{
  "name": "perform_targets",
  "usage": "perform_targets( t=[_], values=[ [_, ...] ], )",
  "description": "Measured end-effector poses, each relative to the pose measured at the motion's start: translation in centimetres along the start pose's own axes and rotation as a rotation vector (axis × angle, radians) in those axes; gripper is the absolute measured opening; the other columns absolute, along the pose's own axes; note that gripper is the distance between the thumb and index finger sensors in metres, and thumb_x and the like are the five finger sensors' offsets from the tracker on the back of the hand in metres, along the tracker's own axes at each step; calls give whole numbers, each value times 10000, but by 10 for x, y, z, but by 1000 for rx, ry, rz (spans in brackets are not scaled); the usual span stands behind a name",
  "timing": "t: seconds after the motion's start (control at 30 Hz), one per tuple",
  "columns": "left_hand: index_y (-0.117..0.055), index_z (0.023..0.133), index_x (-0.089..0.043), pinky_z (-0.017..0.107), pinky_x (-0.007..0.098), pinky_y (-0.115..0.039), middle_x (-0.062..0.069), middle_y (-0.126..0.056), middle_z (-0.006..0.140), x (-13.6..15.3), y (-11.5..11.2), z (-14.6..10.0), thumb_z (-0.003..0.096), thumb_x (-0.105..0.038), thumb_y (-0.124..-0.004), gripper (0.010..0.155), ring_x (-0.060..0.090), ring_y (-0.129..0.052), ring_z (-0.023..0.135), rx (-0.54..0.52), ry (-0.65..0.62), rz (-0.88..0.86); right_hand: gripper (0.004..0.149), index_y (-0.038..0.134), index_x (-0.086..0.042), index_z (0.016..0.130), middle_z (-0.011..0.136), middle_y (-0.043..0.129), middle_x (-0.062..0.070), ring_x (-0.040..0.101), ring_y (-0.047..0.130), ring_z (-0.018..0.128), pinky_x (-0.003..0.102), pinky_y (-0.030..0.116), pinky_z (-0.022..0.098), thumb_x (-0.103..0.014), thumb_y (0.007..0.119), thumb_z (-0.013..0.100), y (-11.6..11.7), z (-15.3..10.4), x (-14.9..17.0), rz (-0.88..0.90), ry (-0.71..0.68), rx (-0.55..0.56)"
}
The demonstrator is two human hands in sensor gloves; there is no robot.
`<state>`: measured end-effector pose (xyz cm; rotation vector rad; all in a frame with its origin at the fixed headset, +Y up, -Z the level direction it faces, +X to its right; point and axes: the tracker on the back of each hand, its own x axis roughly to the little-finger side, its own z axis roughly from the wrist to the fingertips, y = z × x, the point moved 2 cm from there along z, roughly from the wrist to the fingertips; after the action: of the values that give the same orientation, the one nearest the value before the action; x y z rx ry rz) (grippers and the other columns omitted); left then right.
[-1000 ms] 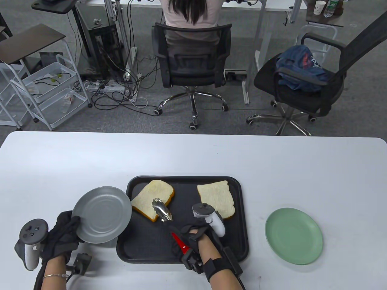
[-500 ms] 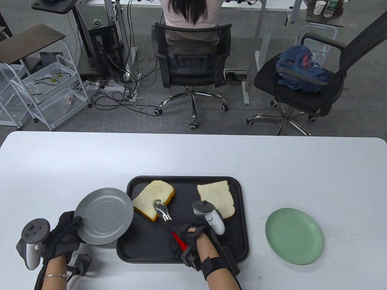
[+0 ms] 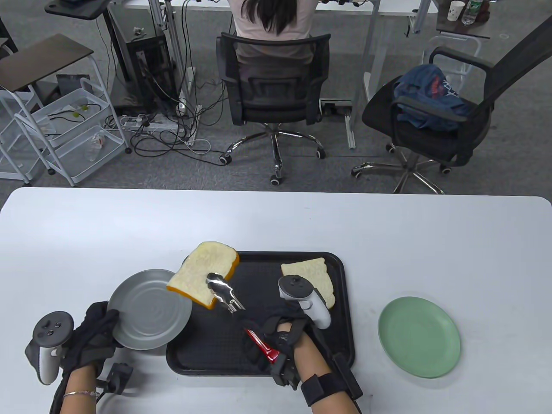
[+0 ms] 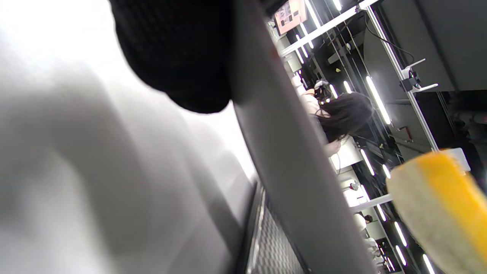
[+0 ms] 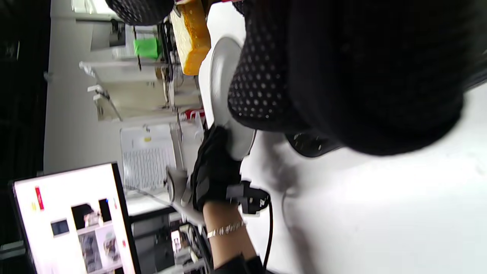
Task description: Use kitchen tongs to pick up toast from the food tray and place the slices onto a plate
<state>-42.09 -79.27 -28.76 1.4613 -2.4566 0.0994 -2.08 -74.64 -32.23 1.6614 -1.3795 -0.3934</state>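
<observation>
My right hand [image 3: 269,340] grips red-handled metal tongs [image 3: 224,295] whose tips clamp a toast slice [image 3: 200,271]. That slice hangs lifted over the black tray's [image 3: 340,345] left rim, overlapping the far edge of the grey plate [image 3: 144,315]. My left hand [image 3: 92,334] holds this plate by its near-left rim, raised off the table. A second toast slice [image 3: 312,271] lies in the tray's far right part, partly behind my right tracker. In the left wrist view the plate's rim [image 4: 289,160] crosses the frame, with the toast's crust [image 4: 445,205] at right. The right wrist view shows the toast [image 5: 192,36] above the plate [image 5: 222,87].
A green plate [image 3: 418,336] lies on the white table [image 3: 276,220] right of the tray. Beyond the table's far edge stand two office chairs, one occupied by a seated person [image 3: 271,26], plus a white wire cart [image 3: 64,129] at left.
The tongs closed on the left slice and lifted it up and to the left, off the tray and over the grey plate's edge. The grey plate has shifted only slightly in my left hand.
</observation>
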Motion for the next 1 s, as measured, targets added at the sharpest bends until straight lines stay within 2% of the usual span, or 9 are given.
perform_targets(
  t=[0.23, 0.47, 0.7, 1.0],
  values=[
    [-494, 1120, 24, 331, 196, -980, 185, -892, 870, -3, -4, 0, 694, -238, -627, 518, 210, -1070, 488, 24, -16, -14, 727, 455, 95, 921, 592, 863, 325, 290, 1004, 260, 359, 960, 95, -495, 644, 541, 35, 33, -8, -51, 50, -101],
    [-496, 1120, 25, 329, 195, -981, 186, -893, 868, -7, -9, 0, 693, -236, -627, 518, 211, -1071, 484, 50, -37, -16, 730, 451, 99, 920, 593, 860, 328, 293, 1003, 260, 361, 959, 94, -495, 643, 541, 48, 56, 1, -78, 129, -130],
    [-490, 1121, 30, 329, 191, -982, 188, -892, 869, -12, -13, 0, 694, -234, -626, 520, 208, -1072, 485, 70, -48, -12, 794, 383, 127, 923, 590, 836, 363, 316, 995, 261, 377, 952, 86, -516, 636, 533, 49, 54, 7, -76, 199, -127],
    [-482, 1123, 28, 337, 189, -981, 184, -886, 877, -2, -13, 3, 695, -236, -620, 521, 205, -1070, 495, 64, -7, -22, 927, 302, 154, 925, 602, 781, 427, 352, 979, 263, 395, 938, 79, -590, 664, 509, 42, 40, 3, -21, 197, -132]
  ],
)
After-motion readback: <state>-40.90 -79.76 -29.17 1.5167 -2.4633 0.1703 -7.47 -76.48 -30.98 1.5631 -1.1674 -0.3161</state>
